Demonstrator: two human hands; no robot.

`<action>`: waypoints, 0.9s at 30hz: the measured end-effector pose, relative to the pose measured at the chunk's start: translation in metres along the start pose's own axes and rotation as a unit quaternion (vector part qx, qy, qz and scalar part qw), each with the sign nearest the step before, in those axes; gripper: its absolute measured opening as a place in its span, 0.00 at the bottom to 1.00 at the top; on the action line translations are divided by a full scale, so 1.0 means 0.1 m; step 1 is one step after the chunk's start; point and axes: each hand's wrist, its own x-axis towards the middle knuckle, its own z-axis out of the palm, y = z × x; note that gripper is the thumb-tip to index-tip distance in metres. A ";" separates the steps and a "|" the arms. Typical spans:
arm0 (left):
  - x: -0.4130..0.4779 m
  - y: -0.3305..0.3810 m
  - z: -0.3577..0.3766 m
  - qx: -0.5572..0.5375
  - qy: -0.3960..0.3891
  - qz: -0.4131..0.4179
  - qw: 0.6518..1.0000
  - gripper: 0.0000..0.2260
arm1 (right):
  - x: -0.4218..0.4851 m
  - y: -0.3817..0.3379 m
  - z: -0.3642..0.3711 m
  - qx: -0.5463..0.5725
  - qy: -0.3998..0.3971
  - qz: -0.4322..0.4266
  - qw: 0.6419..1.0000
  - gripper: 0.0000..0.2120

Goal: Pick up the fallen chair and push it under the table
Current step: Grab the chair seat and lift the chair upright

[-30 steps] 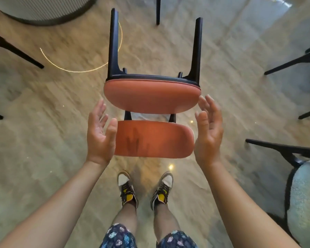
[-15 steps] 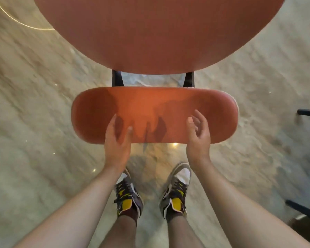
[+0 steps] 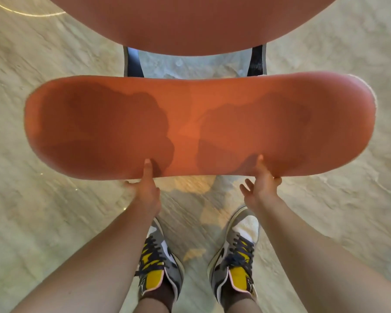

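Note:
The chair's orange backrest fills the middle of the head view, very close to the camera. Its orange seat spans the top edge, joined by two black posts. My left hand grips the backrest's near edge left of centre, thumb on top, fingers hidden beneath. My right hand holds the same edge right of centre, thumb on top, some fingers spread below. The chair's legs and the table are out of view.
Pale marble floor lies all around. My two feet in grey, white and yellow sneakers stand just behind the backrest. A thin curved light streak shows on the floor at upper left.
My hands went from hovering beside the chair to lying on the backrest, then to gripping its near edge. The backrest now looms larger and nearer the camera.

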 end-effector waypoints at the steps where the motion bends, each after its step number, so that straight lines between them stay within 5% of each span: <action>1: 0.06 -0.01 0.04 -0.024 -0.025 -0.003 0.999 0.40 | 0.09 0.01 0.01 0.014 -0.017 0.002 1.000 0.38; 7: 0.33 -0.06 0.12 -0.054 -0.042 0.016 0.997 0.35 | 0.31 0.21 0.09 0.025 -0.068 0.009 0.997 0.30; 14: 0.31 0.03 0.02 -0.058 -0.032 0.057 0.996 0.27 | 0.27 0.17 0.10 0.017 -0.009 -0.043 0.999 0.36; 18: 0.01 0.21 -0.09 -0.067 0.020 0.091 0.993 0.37 | -0.06 0.02 0.03 0.025 0.010 -0.081 0.996 0.34; 27: -1.35 1.13 -0.28 0.047 0.092 0.225 0.969 0.40 | -1.49 -0.89 -0.09 -0.032 0.066 -0.195 0.978 0.34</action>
